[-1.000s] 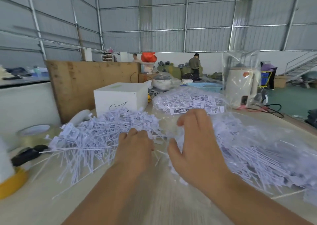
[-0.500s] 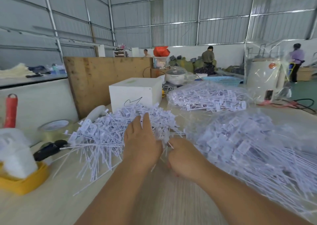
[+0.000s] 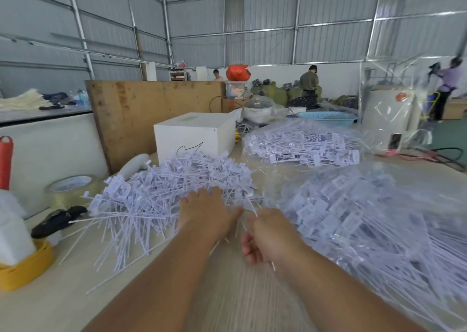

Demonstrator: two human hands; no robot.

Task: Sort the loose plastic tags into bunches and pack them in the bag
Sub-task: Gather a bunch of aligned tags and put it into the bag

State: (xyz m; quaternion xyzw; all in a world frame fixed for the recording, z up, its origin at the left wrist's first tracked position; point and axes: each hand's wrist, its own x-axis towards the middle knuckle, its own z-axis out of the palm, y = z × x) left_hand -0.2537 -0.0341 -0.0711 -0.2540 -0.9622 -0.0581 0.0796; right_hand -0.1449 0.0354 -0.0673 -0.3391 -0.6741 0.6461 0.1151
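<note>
A big pile of loose white plastic tags lies on the table at centre left. My left hand rests on the pile's right edge with its fingers stretched into the tags. Just to the right, my right hand has its fingers curled round a few thin tags, one strip sticking up and one down from the fist. A clear plastic bag full of tags spreads over the right of the table. A second clear bag of tags lies farther back.
A white box stands behind the pile, with a plywood board behind it. A tape roll, a black tool and a yellow tray sit at the left. A white appliance and cables are at back right. People work far behind.
My right hand has pulled back toward me and closed round a few tags. My left hand stays on the loose pile. The camera has tilted slightly.
</note>
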